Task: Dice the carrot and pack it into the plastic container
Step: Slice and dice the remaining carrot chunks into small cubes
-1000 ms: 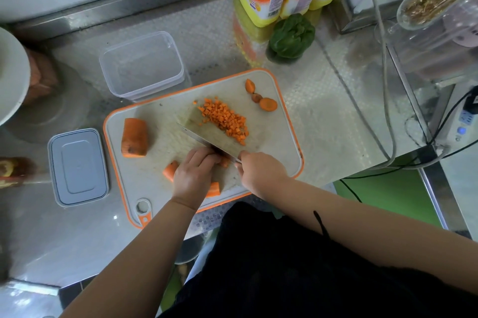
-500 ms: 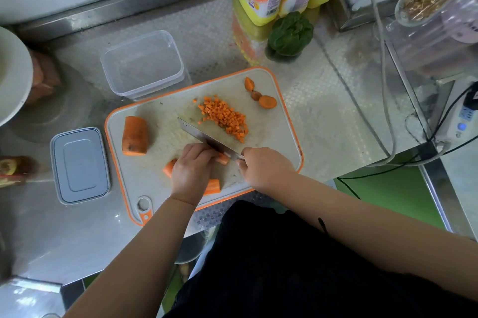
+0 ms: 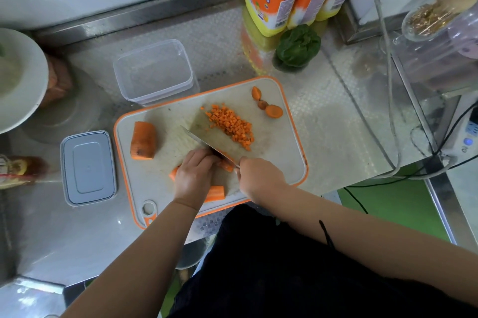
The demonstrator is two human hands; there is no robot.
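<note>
While left hand fingers curl over orange carrot strips on orange-rimmed cutting board, right hand grips steel cleaver — diced carrot pile beside blade — clear plastic container open.

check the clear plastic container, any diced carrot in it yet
No, the plastic container is empty; the diced carrot sits in a pile on the cutting board.

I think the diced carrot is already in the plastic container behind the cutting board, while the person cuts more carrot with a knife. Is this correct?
Not quite. The head view shows the plastic container behind the cutting board holding nothing; the diced carrot lies in a pile on the board. The right hand does cut more carrot with the knife.
</note>
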